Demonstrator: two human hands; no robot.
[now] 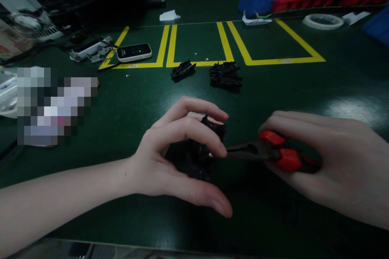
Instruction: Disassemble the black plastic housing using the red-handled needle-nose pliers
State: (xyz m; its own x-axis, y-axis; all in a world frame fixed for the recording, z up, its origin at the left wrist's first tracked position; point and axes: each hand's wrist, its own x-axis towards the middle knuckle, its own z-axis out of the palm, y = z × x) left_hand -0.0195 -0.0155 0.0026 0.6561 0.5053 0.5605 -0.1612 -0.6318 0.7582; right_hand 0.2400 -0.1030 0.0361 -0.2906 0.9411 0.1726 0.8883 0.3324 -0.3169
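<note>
My left hand [170, 145] curls around a black plastic part [202, 166], fingers over its top and thumb below; much of the part is hidden. In my right hand [331, 158] are needle-nose pliers with red handles [287, 160]. The jaws of the pliers [246, 150] point left and reach the black part beside my left fingertips. Whether the jaws grip anything there I cannot tell. Beyond my hands lie more black plastic pieces, one alone [183, 70] and a small group [226, 75] to its right.
Yellow tape outlines [197, 64] mark the green table [136, 105]. A black-and-white device with a green light [134, 52] lies at left. Farther back are a blue bin [261, 0], a red rail [331, 1] and a tape roll [323, 21]. A blurred-out object [60, 109] lies left.
</note>
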